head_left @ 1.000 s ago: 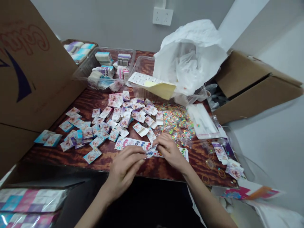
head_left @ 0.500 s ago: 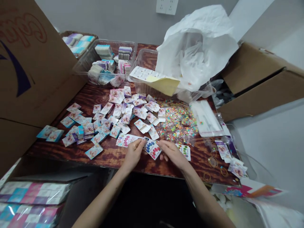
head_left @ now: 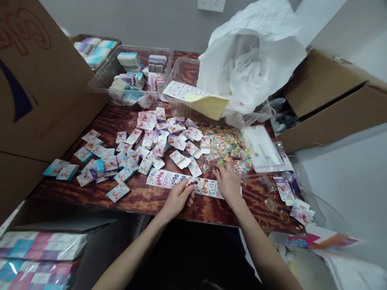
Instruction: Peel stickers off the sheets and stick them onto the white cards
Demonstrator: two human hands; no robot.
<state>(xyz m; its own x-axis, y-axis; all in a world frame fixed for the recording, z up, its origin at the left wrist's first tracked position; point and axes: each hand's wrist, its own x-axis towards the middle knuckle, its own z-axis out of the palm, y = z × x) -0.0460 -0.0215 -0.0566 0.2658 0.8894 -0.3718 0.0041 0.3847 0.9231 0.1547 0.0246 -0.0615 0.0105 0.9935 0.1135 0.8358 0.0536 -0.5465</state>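
Note:
My left hand [head_left: 179,197] is closed round a small folded sticker card with red oval prints [head_left: 191,183], over the table's near edge. Beneath it, a long white strip of printed nail stickers [head_left: 169,179] lies across the table, partly covered by both hands. My right hand [head_left: 229,183] reaches to the near edge of a heap of small clear packets with bright coloured bits [head_left: 228,145]. Its fingers are bent together at the packets; whatever lies between the fingertips is hidden. Left of the heap spread many small printed boxes [head_left: 148,139], some with open flaps.
Clear plastic bins [head_left: 99,82] stand at the back, one holding bundled boxes. A white bag [head_left: 250,52] rises from the other. A large carton [head_left: 45,80] borders the left side. Clear sleeves [head_left: 261,149] and rubber bands [head_left: 270,204] lie at the right.
My right hand has let go of the card and moved up and right to the packets. The card stays in my left hand, now turned and lower over the strip.

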